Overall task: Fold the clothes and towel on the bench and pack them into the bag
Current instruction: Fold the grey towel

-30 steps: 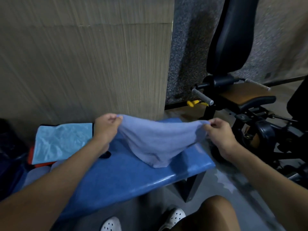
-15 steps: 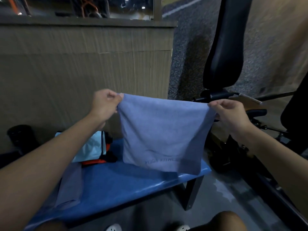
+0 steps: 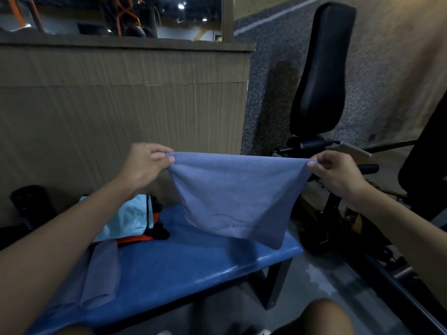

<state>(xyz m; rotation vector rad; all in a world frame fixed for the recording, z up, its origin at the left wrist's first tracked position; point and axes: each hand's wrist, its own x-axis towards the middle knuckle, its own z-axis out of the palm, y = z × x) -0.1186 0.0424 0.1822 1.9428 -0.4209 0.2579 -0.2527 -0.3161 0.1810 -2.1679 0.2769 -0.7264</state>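
We hold the blue towel (image 3: pixel 237 197) stretched in the air at centre frame, above the blue worktop (image 3: pixel 193 267).

The towel hangs with its lower edge near the worktop. Our left hand (image 3: pixel 145 163) and right hand (image 3: pixel 336 172) each pinch an upper corner, fingers (image 3: pixel 167 159) clenched on the cloth. To fold it well, we judge that we should keep the top edge taut and level, bring the corners squarely together, then lay it flat. A ribbed tan wall panel (image 3: pixel 121 105) fills the upper left and a black padded gym machine (image 3: pixel 321 68) stands at the right. The worktop crosses the lower frame, with a pale blue bag (image 3: pixel 130 216) at left centre and a folded greyish cloth (image 3: pixel 101 274) at lower left.
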